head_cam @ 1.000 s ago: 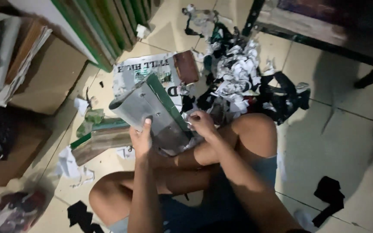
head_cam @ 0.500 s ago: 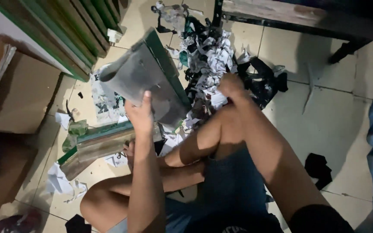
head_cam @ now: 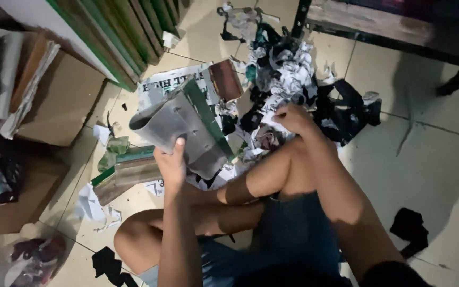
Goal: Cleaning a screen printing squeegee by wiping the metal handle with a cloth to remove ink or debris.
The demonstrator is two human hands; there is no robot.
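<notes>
On the tiled floor (head_cam: pixel 442 175), at about 10 o'clock from the seated person's knees, a grey curled sheet (head_cam: pixel 179 130) with a green edge strip is held up, tilted, above a spread newspaper (head_cam: pixel 158 85). The left hand (head_cam: pixel 172 162) is clenched around the sheet's lower edge, thumb on top. The right hand (head_cam: pixel 290 118), at 12 o'clock, is lowered onto a heap of crumpled paper and dark scraps (head_cam: pixel 288 74); whether anything is gripped there cannot be told.

A brown rectangular piece (head_cam: pixel 225 79) is seen lying on the newspaper, just beside the sheet's upper end. A flat brown cardboard box (head_cam: pixel 62 101) is placed at 9 o'clock, with a stack of papers (head_cam: pixel 25 87) leaning on it. Green and white boards (head_cam: pixel 118 37) are stood at a slant at 11 o'clock. A green-edged flat bundle (head_cam: pixel 128 170) is laid beneath the left hand. A dark wooden beam (head_cam: pixel 389 32) is set along the top at 1 o'clock. Open tile is left at 3 o'clock, where only 1 black scrap (head_cam: pixel 410 228) is found.
</notes>
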